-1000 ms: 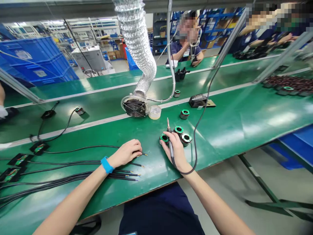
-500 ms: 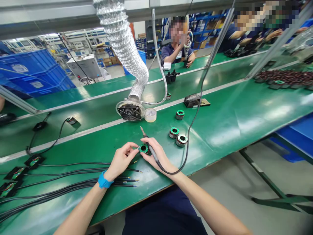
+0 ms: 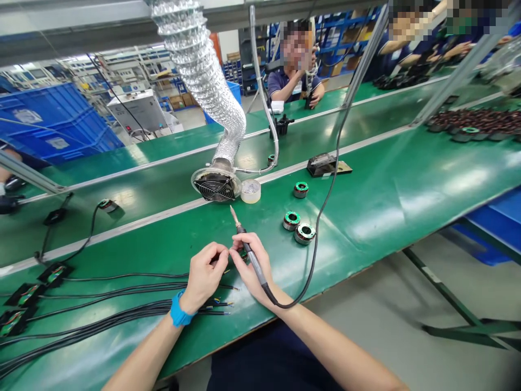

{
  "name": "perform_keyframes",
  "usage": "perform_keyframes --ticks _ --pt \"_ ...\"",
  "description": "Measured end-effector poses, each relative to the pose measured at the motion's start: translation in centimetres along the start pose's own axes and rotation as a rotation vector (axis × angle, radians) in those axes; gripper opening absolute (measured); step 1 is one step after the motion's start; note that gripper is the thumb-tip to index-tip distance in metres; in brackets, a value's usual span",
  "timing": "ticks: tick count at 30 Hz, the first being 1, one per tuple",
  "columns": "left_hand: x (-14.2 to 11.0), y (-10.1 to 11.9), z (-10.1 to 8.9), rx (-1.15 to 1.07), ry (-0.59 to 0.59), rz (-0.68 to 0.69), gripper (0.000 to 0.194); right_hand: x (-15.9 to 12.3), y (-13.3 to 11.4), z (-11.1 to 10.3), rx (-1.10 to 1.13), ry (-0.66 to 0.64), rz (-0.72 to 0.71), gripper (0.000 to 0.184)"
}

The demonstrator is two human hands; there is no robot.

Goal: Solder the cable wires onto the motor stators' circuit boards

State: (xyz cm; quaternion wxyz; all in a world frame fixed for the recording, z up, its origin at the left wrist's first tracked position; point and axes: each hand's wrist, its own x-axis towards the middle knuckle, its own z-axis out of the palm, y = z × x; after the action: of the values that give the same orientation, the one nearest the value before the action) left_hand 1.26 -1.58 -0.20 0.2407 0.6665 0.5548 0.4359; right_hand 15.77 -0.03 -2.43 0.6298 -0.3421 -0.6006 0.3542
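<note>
My right hand (image 3: 254, 263) has a soldering iron (image 3: 253, 260) lying across it, tip pointing up and away. Its thumb and forefinger come together at the fingertips of my left hand (image 3: 207, 273), which is closed in a pinch; whatever is in that pinch is too small or hidden to tell. Behind my right fingers a stator with a green top (image 3: 243, 254) is mostly covered. Under and beside my left hand lie black cables (image 3: 134, 313) with stripped, coloured wire ends. To the right stand a green-topped stator (image 3: 292, 219) and a paler one (image 3: 305, 233), with another (image 3: 301, 189) farther back.
A fume fan (image 3: 216, 187) hangs on a foil duct, beside a round whitish tub (image 3: 251, 191). The iron's cord (image 3: 325, 209) arcs down on the right. A black holder (image 3: 328, 164) sits at the rail. Many stators (image 3: 464, 124) are massed far right. A co-worker (image 3: 295, 76) sits opposite.
My fingertips have drawn together, and the stator that showed between my hands is now mostly hidden behind my right fingers. My left hand has shifted slightly right. The soldering iron stays in my right hand.
</note>
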Motion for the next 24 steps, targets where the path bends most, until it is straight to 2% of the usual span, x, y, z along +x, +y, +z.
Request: perform_keyframes --ticks 4,9,12,16,21,24 --pt "-0.1 0.4 0.0 -0.142 0.019 -0.153 0.030 -1.5 -0.2 1.6 -0.008 0.110 0.009 0.027" --pt "-0.2 0.3 0.0 -0.257 0.046 -0.260 0.032 -2.1 -0.7 2.4 -0.087 0.131 -0.073 0.026" --pt "-0.1 0.2 -0.1 -0.294 0.007 -0.277 0.033 -1.9 -0.9 2.2 -0.163 0.135 -0.120 0.023" --pt "0.1 0.1 -0.5 -0.312 -0.060 -0.302 0.037 -1.8 -0.9 1.8 -0.208 0.120 -0.111 0.024" --pt "0.2 -0.1 -1.0 -0.257 -0.057 -0.241 0.033 -2.0 -1.1 1.4 -0.208 0.034 -0.136 0.027" --pt "0.0 0.0 -1.1 -0.194 -0.058 -0.192 0.033 -1.8 -1.1 0.8 -0.202 0.010 -0.092 0.029"
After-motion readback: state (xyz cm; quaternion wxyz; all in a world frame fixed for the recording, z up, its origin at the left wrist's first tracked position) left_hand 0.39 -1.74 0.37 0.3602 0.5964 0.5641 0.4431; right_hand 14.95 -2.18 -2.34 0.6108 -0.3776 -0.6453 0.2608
